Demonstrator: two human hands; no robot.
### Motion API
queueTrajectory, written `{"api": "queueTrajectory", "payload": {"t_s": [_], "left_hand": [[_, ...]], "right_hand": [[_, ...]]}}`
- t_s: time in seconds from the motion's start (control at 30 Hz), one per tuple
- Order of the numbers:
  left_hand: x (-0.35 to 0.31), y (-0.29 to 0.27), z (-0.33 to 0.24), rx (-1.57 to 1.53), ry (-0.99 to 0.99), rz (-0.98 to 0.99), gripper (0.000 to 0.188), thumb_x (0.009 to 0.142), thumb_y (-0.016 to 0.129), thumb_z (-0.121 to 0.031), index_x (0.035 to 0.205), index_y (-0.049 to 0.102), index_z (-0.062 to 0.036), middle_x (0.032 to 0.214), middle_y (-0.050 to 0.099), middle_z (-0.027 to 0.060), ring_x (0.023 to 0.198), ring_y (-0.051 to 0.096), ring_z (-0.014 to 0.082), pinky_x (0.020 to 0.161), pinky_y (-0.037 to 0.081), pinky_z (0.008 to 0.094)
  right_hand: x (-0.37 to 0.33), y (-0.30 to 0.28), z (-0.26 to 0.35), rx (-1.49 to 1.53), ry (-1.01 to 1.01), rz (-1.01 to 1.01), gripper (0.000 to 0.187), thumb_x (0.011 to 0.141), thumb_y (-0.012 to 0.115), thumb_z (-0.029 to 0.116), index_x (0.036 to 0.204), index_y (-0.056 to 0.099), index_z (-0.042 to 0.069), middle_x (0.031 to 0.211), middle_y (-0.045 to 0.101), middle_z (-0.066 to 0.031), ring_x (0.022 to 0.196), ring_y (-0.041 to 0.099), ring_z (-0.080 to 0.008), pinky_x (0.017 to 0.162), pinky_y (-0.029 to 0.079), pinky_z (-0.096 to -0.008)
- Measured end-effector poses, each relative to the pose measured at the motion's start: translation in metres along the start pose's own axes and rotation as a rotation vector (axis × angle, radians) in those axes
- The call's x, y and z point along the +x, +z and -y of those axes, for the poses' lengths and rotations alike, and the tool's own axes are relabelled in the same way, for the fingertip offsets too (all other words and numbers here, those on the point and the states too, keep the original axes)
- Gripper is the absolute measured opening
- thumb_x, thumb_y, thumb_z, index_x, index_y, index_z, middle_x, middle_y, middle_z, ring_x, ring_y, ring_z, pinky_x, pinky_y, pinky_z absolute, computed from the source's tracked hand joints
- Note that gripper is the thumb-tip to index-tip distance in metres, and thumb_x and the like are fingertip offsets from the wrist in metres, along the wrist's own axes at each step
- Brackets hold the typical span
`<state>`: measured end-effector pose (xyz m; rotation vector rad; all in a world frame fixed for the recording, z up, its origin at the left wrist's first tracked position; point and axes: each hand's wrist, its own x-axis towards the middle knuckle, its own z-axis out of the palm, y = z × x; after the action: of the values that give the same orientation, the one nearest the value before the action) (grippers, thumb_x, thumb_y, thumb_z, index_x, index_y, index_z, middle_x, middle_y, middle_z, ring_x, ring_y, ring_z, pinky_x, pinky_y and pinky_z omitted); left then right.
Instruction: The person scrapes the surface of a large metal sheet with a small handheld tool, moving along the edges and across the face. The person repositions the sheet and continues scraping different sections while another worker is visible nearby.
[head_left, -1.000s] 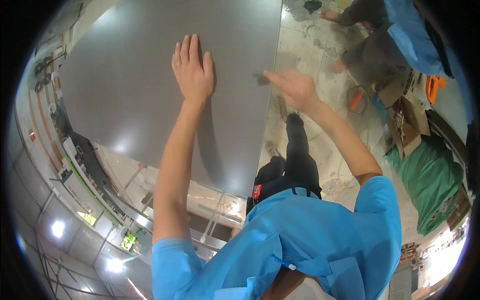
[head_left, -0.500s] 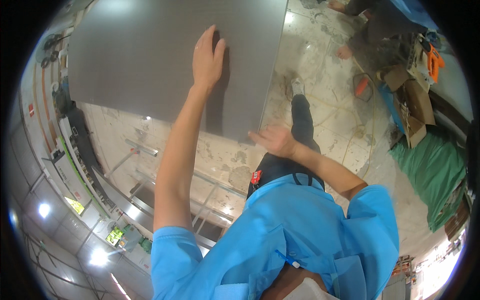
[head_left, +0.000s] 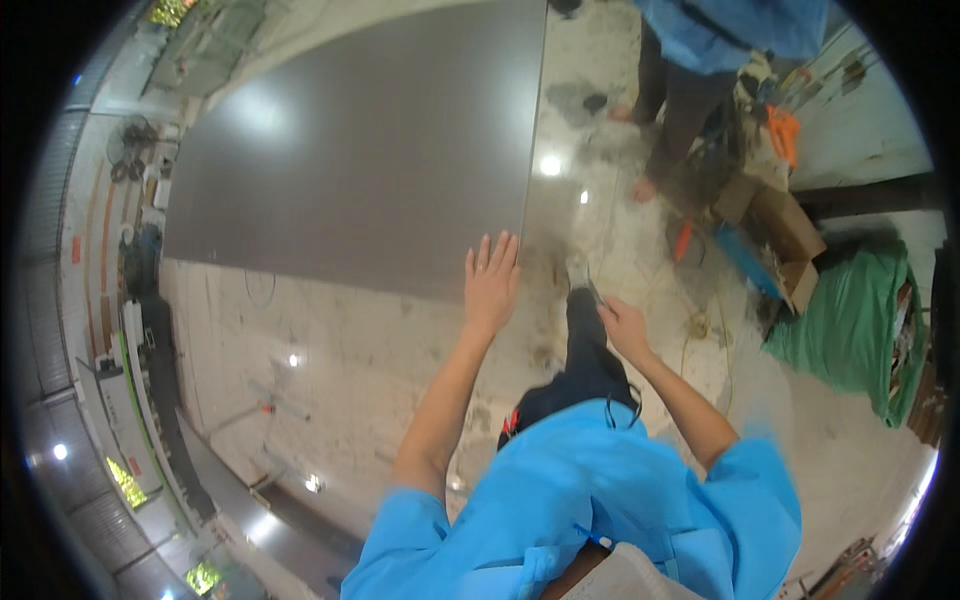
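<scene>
A large flat dark grey panel (head_left: 370, 160) with a smooth, shiny surface fills the upper left. My left hand (head_left: 491, 285) lies over its near right corner, fingers stretched out and palm down. Right of that corner and apart from the panel, my right hand (head_left: 626, 328) is closed in front of my leg. A thin, dark, stick-like tool (head_left: 597, 291) pokes out from its fingers; its kind is too small and blurred to tell.
A person (head_left: 690, 85) in blue top and dark trousers is beyond, at upper right. Near them lie an orange object (head_left: 783, 135), an opened cardboard box (head_left: 785, 225) and a green sack (head_left: 845, 315). A fan (head_left: 130, 140) stands far left; metal bars (head_left: 275, 405) lie on the stained floor.
My left hand has gone from the panel's middle to its near right corner. My right hand has come away from that corner, moving right. The view has shifted, too.
</scene>
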<state>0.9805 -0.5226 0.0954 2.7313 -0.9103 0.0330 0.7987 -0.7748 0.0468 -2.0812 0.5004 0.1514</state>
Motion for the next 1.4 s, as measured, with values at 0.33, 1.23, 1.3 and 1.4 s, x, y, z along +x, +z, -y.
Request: {"api": "queueTrajectory", "payload": {"t_s": [0.33,1.23,1.3,1.4], "left_hand": [[0.234,0.032,0.020,0.026,0.030,-0.042,0.055,0.115,0.041,-0.031,0.169,0.041,-0.0200,0.175,0.040,0.0086,0.163,0.031,0.0377,0.132,0.021,0.0594],[0.145,0.000,0.016,-0.035,0.439,0.366,0.048,0.098,0.065,-0.026,0.139,0.066,-0.0015,0.152,0.060,0.0114,0.159,0.038,0.0321,0.132,0.026,0.0526],[0.057,-0.016,0.022,-0.187,0.510,0.473,0.045,0.096,0.068,-0.023,0.138,0.068,-0.0068,0.157,0.058,0.0074,0.158,0.038,0.0310,0.132,0.027,0.0515],[-0.066,-0.028,0.055,-0.413,0.617,0.279,0.042,0.095,0.069,-0.018,0.136,0.071,-0.0120,0.160,0.057,0.0037,0.159,0.038,0.0288,0.132,0.028,0.0499]], "right_hand": [[-0.001,-0.038,-0.118,0.329,0.473,-0.405,0.028,0.101,0.066,0.017,0.117,0.074,-0.005,0.082,0.077,-0.0121,0.073,0.071,-0.0191,0.069,0.053,-0.0343],[0.168,-0.011,-0.062,0.324,0.584,-0.135,0.014,0.094,0.067,0.013,0.102,0.069,0.001,0.081,0.067,-0.0058,0.057,0.056,-0.0133,0.050,0.044,-0.0329],[0.153,0.008,-0.049,0.251,0.515,-0.224,0.012,0.096,0.067,0.015,0.095,0.067,0.003,0.079,0.065,-0.0048,0.058,0.056,-0.0127,0.050,0.042,-0.0324],[0.109,0.034,-0.012,0.585,0.543,-0.417,0.021,0.103,0.069,0.022,0.090,0.064,0.005,0.076,0.065,-0.0048,0.053,0.051,-0.0109,0.047,0.038,-0.0310]]}}
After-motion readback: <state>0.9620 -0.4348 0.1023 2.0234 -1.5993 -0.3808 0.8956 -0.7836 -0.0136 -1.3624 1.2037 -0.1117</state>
